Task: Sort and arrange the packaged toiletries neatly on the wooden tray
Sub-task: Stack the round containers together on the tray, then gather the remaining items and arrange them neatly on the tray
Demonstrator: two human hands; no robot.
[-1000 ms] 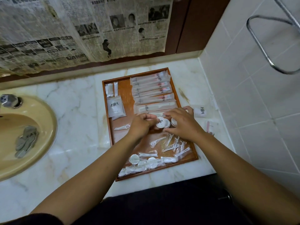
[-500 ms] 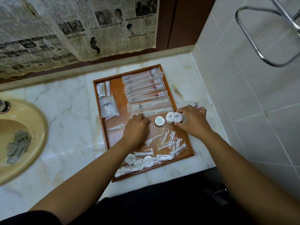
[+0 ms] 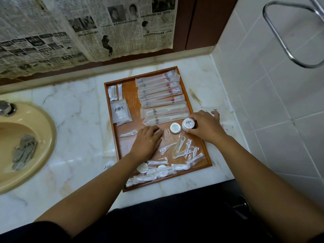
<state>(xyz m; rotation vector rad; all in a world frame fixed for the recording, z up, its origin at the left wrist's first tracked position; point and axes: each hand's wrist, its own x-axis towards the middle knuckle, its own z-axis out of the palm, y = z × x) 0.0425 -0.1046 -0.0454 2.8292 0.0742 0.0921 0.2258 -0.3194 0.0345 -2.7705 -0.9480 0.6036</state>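
A wooden tray (image 3: 117, 149) lies on the marble counter. Long wrapped packets (image 3: 160, 92) are stacked in a column at its far right, cotton swabs (image 3: 114, 92) and a flat sachet (image 3: 120, 113) at its far left. My right hand (image 3: 204, 127) grips a stack of round white soaps (image 3: 188, 124) at the tray's right edge. One more round soap (image 3: 175, 128) lies just left of them. My left hand (image 3: 147, 142) rests flat, palm down, on the tray's middle. Loose floss picks (image 3: 182, 149) and small packets (image 3: 157, 171) are scattered toward the near edge.
A beige sink (image 3: 26, 137) with a grey cloth in it sits at the left. Tiled wall (image 3: 271, 102) with a metal towel rail (image 3: 284, 46) rises close on the right. Newspaper (image 3: 70, 32) covers the back wall. A clear packet (image 3: 108, 165) lies on the counter left of the tray.
My right hand has slid the round soaps to the tray's right edge and stacked them, leaving one apart. My left hand has let go and settled flat on the tray.
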